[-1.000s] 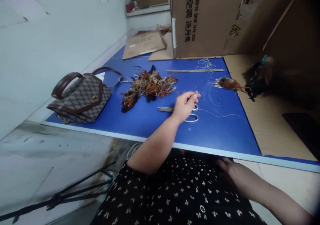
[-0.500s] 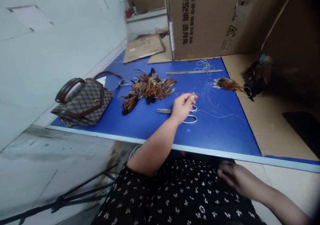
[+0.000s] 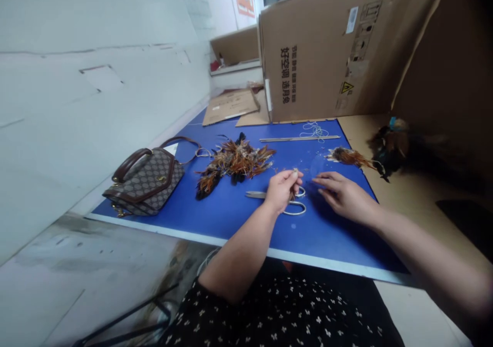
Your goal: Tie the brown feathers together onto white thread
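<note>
My left hand is closed in a pinch above the scissors. A small pale tip shows at its fingertips, but I cannot make out what it is. To its right, my right hand hovers over the blue tabletop, fingers stretched toward the left hand and slightly apart, with nothing visible in them. The scissors' blades point left and the handles lie partly under my left hand. Beyond it is a loose pile of brown and black feathers. A smaller bunch of feathers lies past my right hand.
A patterned handbag stands at the left of the blue table. Thin sticks and tangled string lie at the back, before a large cardboard box. A dark feather bundle rests on cardboard at right.
My right hand has come up from my lap to above the table, close to my left hand. My left hand stays pinched over the scissors. The camera view has tilted upward.
</note>
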Tool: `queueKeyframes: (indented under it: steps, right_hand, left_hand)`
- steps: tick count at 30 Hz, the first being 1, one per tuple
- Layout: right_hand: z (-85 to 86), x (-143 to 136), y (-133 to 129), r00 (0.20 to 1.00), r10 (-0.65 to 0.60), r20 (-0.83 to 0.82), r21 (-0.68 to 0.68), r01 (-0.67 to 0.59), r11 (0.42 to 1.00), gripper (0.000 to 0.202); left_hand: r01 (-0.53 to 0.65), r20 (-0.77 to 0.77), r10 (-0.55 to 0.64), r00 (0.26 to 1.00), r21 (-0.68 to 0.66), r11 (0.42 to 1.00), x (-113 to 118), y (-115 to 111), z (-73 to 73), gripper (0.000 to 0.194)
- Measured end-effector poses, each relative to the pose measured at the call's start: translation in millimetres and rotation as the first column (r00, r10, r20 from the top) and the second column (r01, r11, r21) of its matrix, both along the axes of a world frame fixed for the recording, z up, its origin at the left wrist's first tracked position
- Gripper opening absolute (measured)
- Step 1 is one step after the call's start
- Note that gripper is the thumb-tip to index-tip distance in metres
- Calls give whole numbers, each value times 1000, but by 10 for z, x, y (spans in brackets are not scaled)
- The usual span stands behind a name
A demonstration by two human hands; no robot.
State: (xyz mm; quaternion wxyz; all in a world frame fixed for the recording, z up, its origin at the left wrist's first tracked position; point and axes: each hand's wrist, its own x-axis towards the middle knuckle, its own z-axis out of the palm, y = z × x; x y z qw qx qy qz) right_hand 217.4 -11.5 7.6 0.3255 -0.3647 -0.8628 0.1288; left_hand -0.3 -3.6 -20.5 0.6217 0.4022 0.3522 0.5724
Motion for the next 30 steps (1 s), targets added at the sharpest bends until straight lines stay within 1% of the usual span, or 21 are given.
queueKeyframes:
  steps: [1, 3, 5, 8, 12, 17, 24, 30]
  right_hand:
    - [-30, -82, 108, 999, -4, -42, 20, 5, 1000, 33]
    - [-56, -235, 228, 993, -3, -122, 37, 7, 999, 36]
    - [-51, -356, 247, 979, 12, -205, 21, -8, 1000, 39]
    - [-38, -450, 182, 957, 48, -287, -2, -51, 999, 43]
    - [-81, -444, 100, 945, 87, -315, -13, -96, 995, 42]
    - [-160, -411, 83, 937, 89, -339, -35, -107, 994, 39]
    - [-128, -389, 79, 928, 31, -372, -25, -44, 999, 43]
    - [-144, -398, 82, 944, 86, -319, -35, -102, 994, 38]
  left_hand:
    - [3, 21, -3, 1000, -9, 1000, -4, -3, 14, 41]
    - [17, 50, -16, 999, -22, 1000, -9, -11, 41, 42]
    - [30, 66, -28, 997, -25, 999, -12, -20, 55, 42]
    - [60, 54, -58, 997, -23, 998, -8, -32, 53, 40]
    - [108, -19, -109, 994, -32, 994, 11, -48, 32, 41]
    - [120, -78, -121, 990, -20, 993, 35, -49, 3, 41]
    - [106, -63, -105, 992, 19, 994, 28, -25, -18, 40]
    - [101, -192, -94, 977, 27, 995, 12, -24, -60, 42]
